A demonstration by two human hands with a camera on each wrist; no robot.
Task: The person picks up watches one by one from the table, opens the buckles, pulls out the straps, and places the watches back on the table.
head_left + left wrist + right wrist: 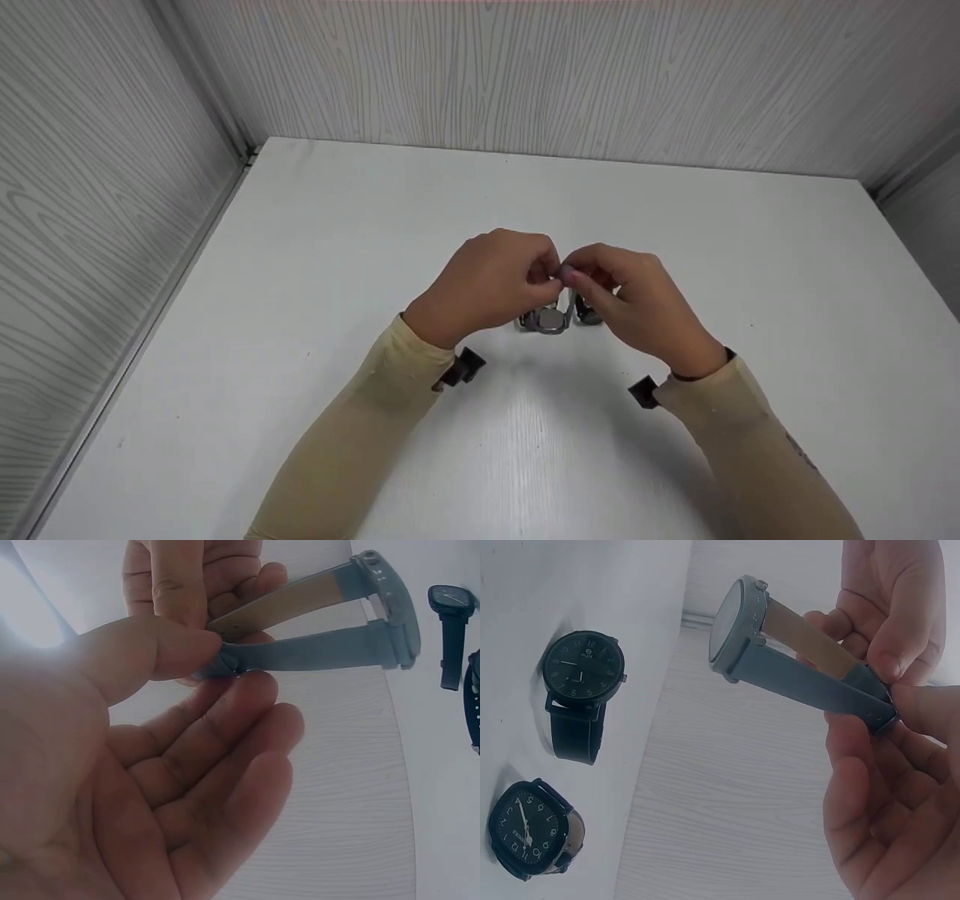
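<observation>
Your left hand (487,281) and right hand (651,307) pinch the grey watch (802,682) by its strap ends (876,715), above the white table (375,210);
you can read numerals on the round black watch (582,666) and the squarish black watch (531,829) near it; their brand lettering blurs.

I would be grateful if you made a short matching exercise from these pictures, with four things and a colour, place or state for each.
Things:
1. Grey-strapped watch
2. Black watches
3. Sleeves
4. Back wall

Descriptions:
A. Resting on the white table
B. Pale, with a wood-grain pattern
C. Beige
D. Held up by the left hand and right hand together

Pairs: 1-D, 2-A, 3-C, 4-B
</observation>
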